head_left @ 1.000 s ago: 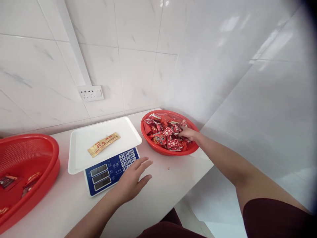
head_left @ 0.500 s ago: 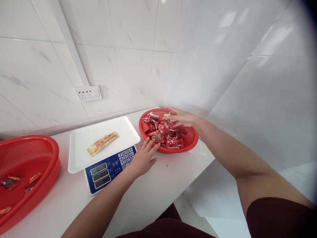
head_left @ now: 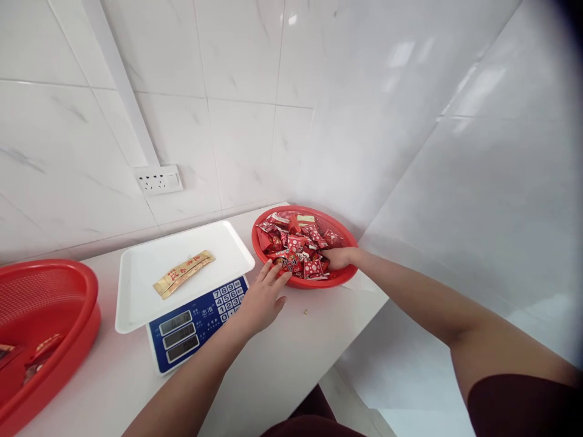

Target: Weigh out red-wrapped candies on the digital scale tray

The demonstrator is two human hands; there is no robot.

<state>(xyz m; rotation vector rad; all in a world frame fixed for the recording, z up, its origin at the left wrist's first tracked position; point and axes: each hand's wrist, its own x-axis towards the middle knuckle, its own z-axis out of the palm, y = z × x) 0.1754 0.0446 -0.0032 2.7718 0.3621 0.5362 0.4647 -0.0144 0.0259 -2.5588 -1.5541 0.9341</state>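
A red plastic basket [head_left: 342, 280] at the back right holds many small red snack packets [head_left: 297, 244]. My right hand [head_left: 337, 258] reaches in at the basket's right side, its fingers sunk among the packets and hidden. My left hand [head_left: 264, 298] rests at the basket's front left rim with fingers spread, holding nothing. Left of it stands a digital scale [head_left: 200, 321] with a blue keypad panel. On the scale's white tray [head_left: 136, 267] lie gold stick packets [head_left: 184, 274], side by side.
A larger red basket [head_left: 86, 291] with a few packets inside stands at the left edge. All sit on a white table [head_left: 255, 382], whose front edge runs diagonally at right. Tiled walls meet behind; a power socket [head_left: 158, 179] is on the back wall. A tiny gold scrap [head_left: 306, 312] lies on the table.
My right hand has moved down from above the back of the right basket into the packets at its right side. My left hand stays at the rim. The view has shifted slightly.
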